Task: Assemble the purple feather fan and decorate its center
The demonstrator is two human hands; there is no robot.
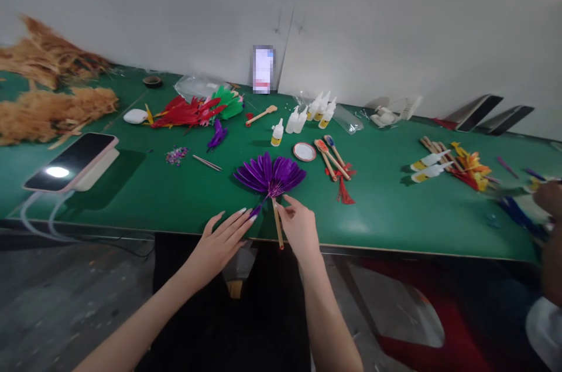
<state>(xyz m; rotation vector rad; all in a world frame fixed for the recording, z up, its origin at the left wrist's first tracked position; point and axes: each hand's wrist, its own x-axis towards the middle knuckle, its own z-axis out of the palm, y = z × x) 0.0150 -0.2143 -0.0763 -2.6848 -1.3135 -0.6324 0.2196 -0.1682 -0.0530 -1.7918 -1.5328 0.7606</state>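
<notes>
A purple feather fan (270, 174) with a wooden handle (278, 225) lies on the green table (144, 196) near its front edge. My right hand (299, 224) rests beside the handle, fingers curled against it just under the feathers. My left hand (223, 234) lies flat with fingers spread, its fingertips touching a loose purple feather (256, 211) at the fan's base.
Red, green and purple feathers (193, 111) lie behind, with several glue bottles (307, 114), a small round lid (304, 152), decorated wooden handles (332, 158) and a phone on a stand (72, 162). Orange feather heaps (48, 108) sit far left. Another person's hand (548, 199) works at the right.
</notes>
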